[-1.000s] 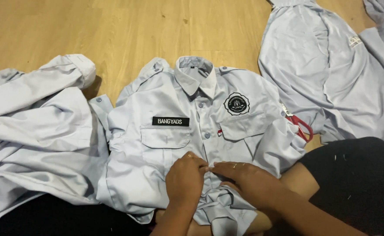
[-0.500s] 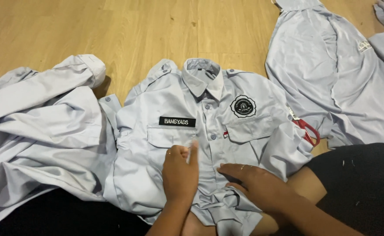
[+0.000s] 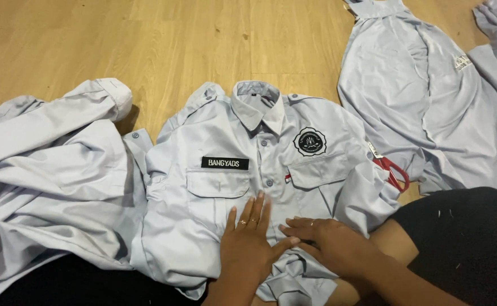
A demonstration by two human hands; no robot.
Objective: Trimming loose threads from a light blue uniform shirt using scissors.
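while both hands press flat: grey shirt (image 3: 259, 170) on the wooden floor (image 3: 175, 39)
left hand (image 3: 249, 241): fingers spread, gripping nothing
right hand (image 3: 327, 243): fingers flat, holding nothing
red scissors (image 3: 393, 170): beside the sleeve

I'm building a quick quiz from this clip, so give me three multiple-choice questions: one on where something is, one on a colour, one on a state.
1. Where do the scissors lie?
A. right of the buttoned shirt
B. on its collar
C. under the left hand

2. What colour are the scissor handles?
A. blue
B. red
C. black

3. How does the left hand rest?
A. clenched in a fist
B. lifted off the cloth
C. flat on the shirt front

Answers: 1 A, they peek out past the shirt's right sleeve. 2 B, the loops show red. 3 C, fingers extended, palm pressed down beside the right hand.
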